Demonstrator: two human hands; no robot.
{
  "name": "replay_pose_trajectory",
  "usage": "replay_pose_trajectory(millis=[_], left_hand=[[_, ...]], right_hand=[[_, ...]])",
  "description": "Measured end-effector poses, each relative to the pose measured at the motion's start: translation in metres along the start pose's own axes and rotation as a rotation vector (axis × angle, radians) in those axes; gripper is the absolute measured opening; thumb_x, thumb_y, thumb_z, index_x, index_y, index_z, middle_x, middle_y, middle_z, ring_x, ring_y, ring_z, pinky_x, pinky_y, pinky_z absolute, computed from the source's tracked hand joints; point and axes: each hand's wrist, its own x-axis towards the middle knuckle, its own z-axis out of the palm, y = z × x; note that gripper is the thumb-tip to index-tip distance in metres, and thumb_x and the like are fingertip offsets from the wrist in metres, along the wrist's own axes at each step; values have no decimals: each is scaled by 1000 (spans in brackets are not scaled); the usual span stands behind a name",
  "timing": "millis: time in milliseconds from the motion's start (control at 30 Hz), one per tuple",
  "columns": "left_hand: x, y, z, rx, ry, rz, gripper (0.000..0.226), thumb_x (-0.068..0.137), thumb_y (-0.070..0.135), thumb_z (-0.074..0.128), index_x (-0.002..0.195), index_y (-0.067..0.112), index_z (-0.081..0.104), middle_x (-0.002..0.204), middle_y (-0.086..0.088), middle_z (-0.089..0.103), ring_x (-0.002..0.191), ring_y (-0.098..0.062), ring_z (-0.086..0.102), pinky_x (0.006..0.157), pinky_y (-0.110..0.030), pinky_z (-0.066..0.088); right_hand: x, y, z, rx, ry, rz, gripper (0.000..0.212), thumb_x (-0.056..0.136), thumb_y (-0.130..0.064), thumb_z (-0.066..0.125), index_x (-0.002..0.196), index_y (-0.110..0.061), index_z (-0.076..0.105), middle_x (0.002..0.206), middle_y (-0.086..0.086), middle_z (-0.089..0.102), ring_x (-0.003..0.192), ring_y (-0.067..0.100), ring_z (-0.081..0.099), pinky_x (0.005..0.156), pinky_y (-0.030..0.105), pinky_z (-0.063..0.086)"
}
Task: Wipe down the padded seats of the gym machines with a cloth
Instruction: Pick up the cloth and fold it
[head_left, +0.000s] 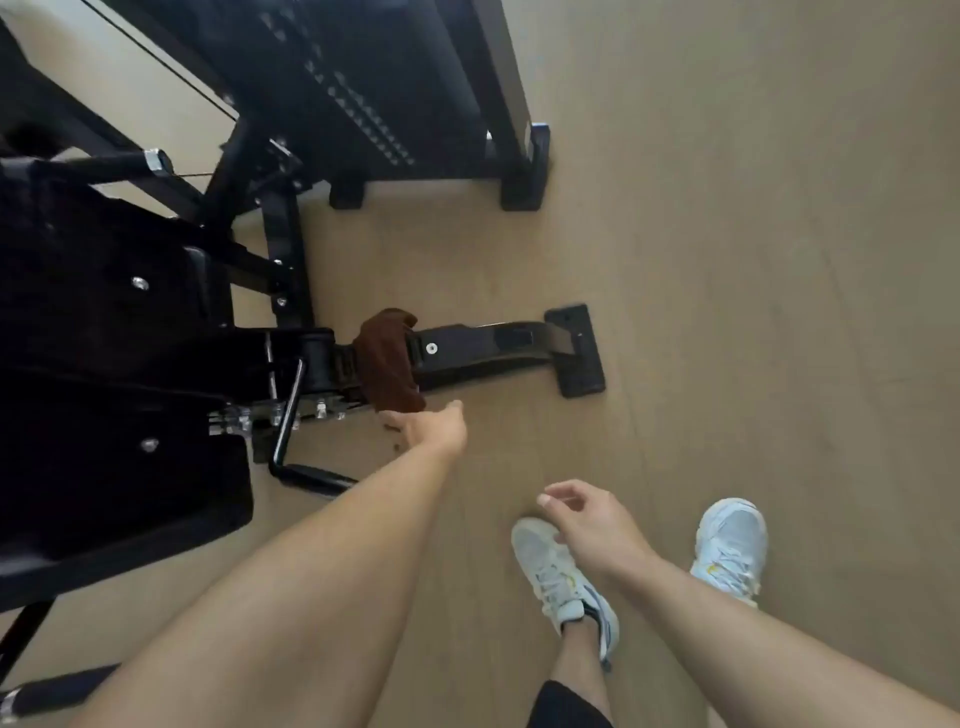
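- The cloth (387, 361) — a dark brown rag — hangs draped over the black base bar (493, 348) of the gym machine, just left of centre in the frame, sagging down both sides of the bar.
- It looks soft and light, limp enough to fold over itself; I judge it will crumple into the palm rather than keep any shape, and it should not slip once bunched.
- The best place to take hold seems to be the lower hanging edge nearest the camera, or the hump on top of the bar, pinching a fold and lifting straight up so it clears the bolt (431, 348) beside it.
- The left hand (431, 428) reaches toward that lower edge, fingers at or just short of the fabric — whether they have closed on it I cannot tell.
- The right hand (587, 519) hangs loose and empty at lower centre-right, fingers slightly curled, above a white shoe (558, 571).
- The padded seat (114, 457), black and glossy, fills the left side of the frame; it looks firm and smooth, so a wipe should glide.
- No bucket, bottle or other container is in view; nothing shows whether the cloth is wet or dry.
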Motion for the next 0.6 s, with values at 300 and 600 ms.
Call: replay_pose_trajectory(millis=[300, 600], left_hand=[[43, 31, 19, -259, 237, -75, 71, 88, 28, 72, 143, 3, 35, 147, -18, 48, 133, -37, 48, 112, -41, 36], [-85, 25, -20, -372, -216, 128, 15, 86, 12, 50, 90, 7, 64, 75, -7, 66, 73, -28, 63, 69, -30, 49]], right_hand=[[3, 33, -13, -134, -65, 63, 13, 94, -39, 61, 99, -31, 70, 95, -11, 74, 84, 10, 71, 72, 26, 52], [-45, 3, -73, -145, 82, 32, 22, 95, -32, 63, 117, -33, 60, 104, -9, 67, 95, 14, 68, 88, 34, 53]])
